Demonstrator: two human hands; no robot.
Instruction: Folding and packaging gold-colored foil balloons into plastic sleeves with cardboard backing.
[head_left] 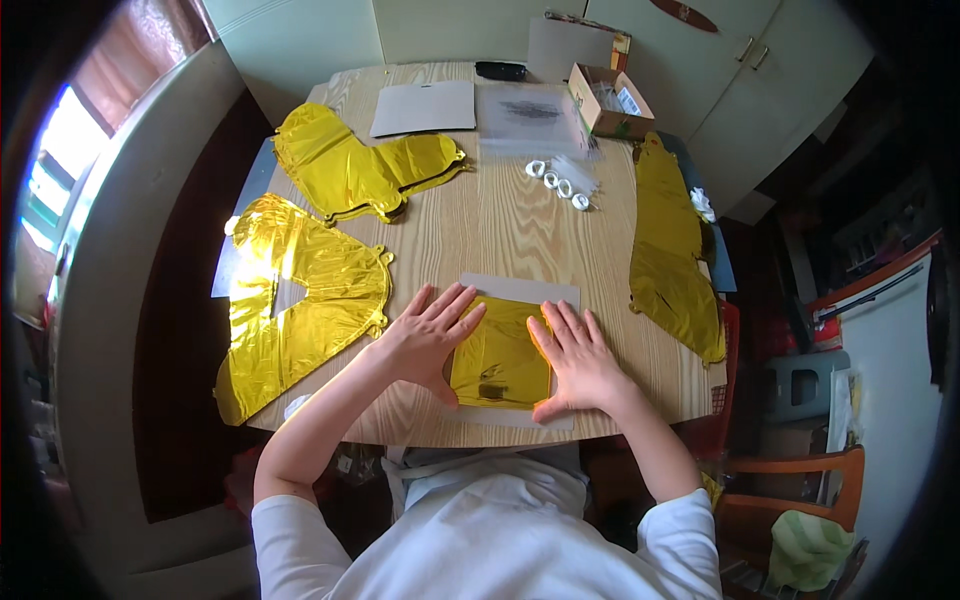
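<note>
A folded gold foil piece [500, 355] lies on a grey card sheet [520, 291] at the near edge of the wooden table [510, 225]. My left hand [428, 337] lies flat, fingers spread, on the foil's left edge. Flat on the foil's right edge rests my right hand [578, 358], its thumb along the lower corner. Neither hand grips anything.
Large gold foil balloons lie at the left [300, 305], the far left [355, 170] and the right edge [675, 250]. A grey sheet [425, 107], a clear plastic sheet [530, 115], small white rings [558, 183], an open cardboard box [608, 98] and a black object [500, 70] sit farther back. A wooden chair [800, 480] stands at the right.
</note>
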